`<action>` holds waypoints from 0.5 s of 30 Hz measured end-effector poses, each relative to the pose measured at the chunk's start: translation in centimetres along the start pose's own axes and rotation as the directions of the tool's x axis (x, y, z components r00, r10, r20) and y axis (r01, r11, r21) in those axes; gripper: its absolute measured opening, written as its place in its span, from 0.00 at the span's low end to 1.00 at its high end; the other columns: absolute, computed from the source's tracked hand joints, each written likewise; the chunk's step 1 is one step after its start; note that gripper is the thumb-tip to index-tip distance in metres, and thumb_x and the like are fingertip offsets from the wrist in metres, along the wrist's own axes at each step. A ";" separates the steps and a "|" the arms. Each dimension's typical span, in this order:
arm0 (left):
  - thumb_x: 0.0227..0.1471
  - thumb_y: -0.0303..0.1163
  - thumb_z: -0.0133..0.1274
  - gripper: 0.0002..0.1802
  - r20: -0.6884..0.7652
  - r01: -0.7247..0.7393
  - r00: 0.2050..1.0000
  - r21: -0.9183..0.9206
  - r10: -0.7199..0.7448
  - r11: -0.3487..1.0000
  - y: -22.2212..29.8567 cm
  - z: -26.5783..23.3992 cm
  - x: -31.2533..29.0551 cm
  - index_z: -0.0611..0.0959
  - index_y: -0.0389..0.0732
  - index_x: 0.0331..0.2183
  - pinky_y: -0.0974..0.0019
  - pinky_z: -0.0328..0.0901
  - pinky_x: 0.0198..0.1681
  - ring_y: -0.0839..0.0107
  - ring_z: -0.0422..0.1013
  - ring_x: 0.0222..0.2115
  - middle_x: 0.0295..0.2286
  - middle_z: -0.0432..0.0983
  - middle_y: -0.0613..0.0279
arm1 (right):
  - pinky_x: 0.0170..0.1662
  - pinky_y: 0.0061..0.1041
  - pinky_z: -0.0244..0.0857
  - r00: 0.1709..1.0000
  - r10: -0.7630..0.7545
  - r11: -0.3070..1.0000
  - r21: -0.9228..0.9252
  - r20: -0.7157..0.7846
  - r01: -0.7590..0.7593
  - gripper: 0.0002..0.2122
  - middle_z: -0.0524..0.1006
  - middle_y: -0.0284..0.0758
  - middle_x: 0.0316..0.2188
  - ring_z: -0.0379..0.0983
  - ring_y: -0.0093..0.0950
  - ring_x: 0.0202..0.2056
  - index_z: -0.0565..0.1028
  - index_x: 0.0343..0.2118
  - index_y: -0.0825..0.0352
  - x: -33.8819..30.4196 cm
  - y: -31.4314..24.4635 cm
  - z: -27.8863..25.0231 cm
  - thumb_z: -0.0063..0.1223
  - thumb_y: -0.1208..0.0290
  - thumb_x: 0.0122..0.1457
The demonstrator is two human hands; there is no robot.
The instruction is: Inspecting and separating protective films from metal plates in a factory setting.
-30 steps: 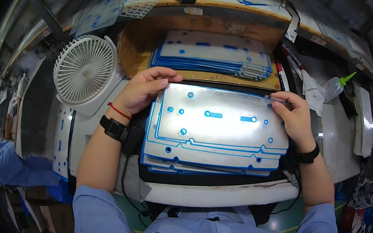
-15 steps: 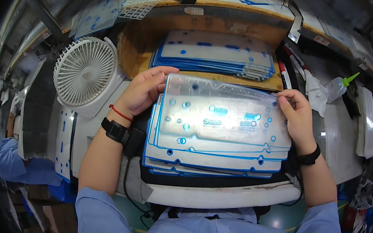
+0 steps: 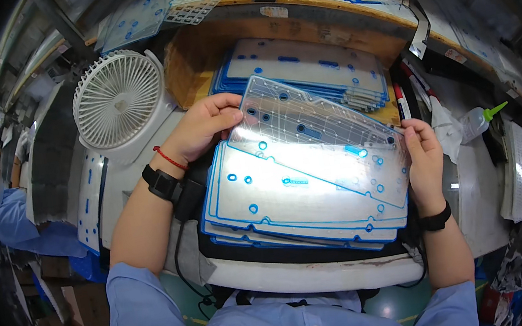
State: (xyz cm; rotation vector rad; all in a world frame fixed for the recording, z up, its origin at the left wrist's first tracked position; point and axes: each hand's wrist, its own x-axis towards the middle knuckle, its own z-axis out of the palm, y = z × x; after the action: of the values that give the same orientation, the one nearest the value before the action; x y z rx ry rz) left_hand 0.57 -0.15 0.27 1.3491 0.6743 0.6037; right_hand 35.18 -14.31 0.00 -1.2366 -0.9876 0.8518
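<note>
A clear plastic sheet (image 3: 335,122) with blue-edged holes and slots is lifted and tilted in front of me. My left hand (image 3: 214,121) pinches its upper left side between thumb and fingers. At its right end, my right hand (image 3: 424,157) grips the edge with the thumb on top. Beneath the sheet lies a slightly fanned stack of similar blue-edged panels (image 3: 295,215). Farther back, a second stack of such panels (image 3: 299,57) rests in a wooden box (image 3: 349,27), partly covered by the lifted sheet.
At the left stands a white fan (image 3: 120,102). A bottle with a green nozzle (image 3: 474,123), a white cloth (image 3: 446,123) and marker pens (image 3: 401,103) are on the right. A co-worker's blue sleeve (image 3: 18,214) shows at far left. The bench's pale edge (image 3: 303,274) runs before me.
The clear sheet has moved up and away from the stack, turning so its left end rises toward the box. My right hand has shifted slightly right.
</note>
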 end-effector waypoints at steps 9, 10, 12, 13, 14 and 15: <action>0.55 0.30 0.49 0.12 -0.180 -0.100 0.982 -0.249 0.055 0.963 -1.1 -0.8 0.6 0.74 0.40 0.42 0.80 0.62 0.30 0.83 0.68 0.26 0.35 0.78 0.61 | 0.34 0.13 0.58 0.998 -0.047 0.997 0.058 0.049 0.044 0.07 0.72 0.26 0.26 0.63 0.13 0.27 0.71 0.35 0.70 -0.1 0.2 -0.8 0.44 0.72 0.62; 0.56 0.30 0.48 0.11 -0.180 -0.091 0.983 -0.238 0.048 0.967 -1.0 -0.9 0.6 0.74 0.40 0.42 0.79 0.62 0.32 0.83 0.68 0.27 0.35 0.77 0.62 | 0.33 0.13 0.57 0.998 -0.049 0.999 0.027 0.045 0.048 0.07 0.72 0.26 0.25 0.63 0.13 0.26 0.72 0.35 0.70 0.0 0.2 -0.9 0.45 0.72 0.62; 0.56 0.30 0.48 0.11 -0.183 -0.093 0.982 -0.234 0.050 0.968 -1.0 -0.8 0.5 0.74 0.40 0.42 0.79 0.62 0.32 0.83 0.68 0.27 0.35 0.77 0.62 | 0.31 0.12 0.56 0.999 -0.045 0.999 -0.018 0.023 0.045 0.07 0.71 0.25 0.24 0.62 0.13 0.24 0.72 0.35 0.70 0.0 0.1 -0.8 0.46 0.72 0.61; 0.56 0.31 0.48 0.11 -0.189 -0.094 0.981 -0.229 0.050 0.969 -1.0 -0.8 0.5 0.74 0.40 0.42 0.78 0.62 0.32 0.83 0.68 0.27 0.35 0.77 0.63 | 0.31 0.12 0.56 0.999 -0.045 0.999 -0.021 0.020 0.046 0.07 0.71 0.25 0.24 0.62 0.13 0.24 0.72 0.35 0.70 -0.1 0.0 -0.8 0.46 0.72 0.61; 0.56 0.31 0.48 0.11 -0.186 -0.094 0.981 -0.231 0.051 0.968 -1.0 -1.0 0.5 0.74 0.40 0.42 0.78 0.62 0.32 0.83 0.68 0.27 0.35 0.77 0.63 | 0.30 0.12 0.56 1.000 -0.028 0.998 -0.050 0.015 0.028 0.07 0.71 0.25 0.23 0.62 0.12 0.24 0.72 0.35 0.70 -0.1 -0.2 -0.9 0.46 0.72 0.61; 0.56 0.30 0.48 0.10 -0.182 -0.115 0.981 -0.231 0.074 0.966 -1.1 -1.2 0.4 0.75 0.41 0.41 0.77 0.62 0.34 0.82 0.69 0.29 0.36 0.77 0.63 | 0.30 0.12 0.56 1.000 -0.010 0.997 -0.078 0.012 0.011 0.07 0.71 0.25 0.23 0.62 0.12 0.24 0.72 0.36 0.70 -0.2 -0.3 -1.0 0.46 0.72 0.61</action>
State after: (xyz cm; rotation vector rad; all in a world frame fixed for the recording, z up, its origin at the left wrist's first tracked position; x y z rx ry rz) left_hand -0.03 0.84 -1.00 1.1153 0.6548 0.8595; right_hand 36.01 -14.85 0.25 -1.2926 -1.0442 0.8196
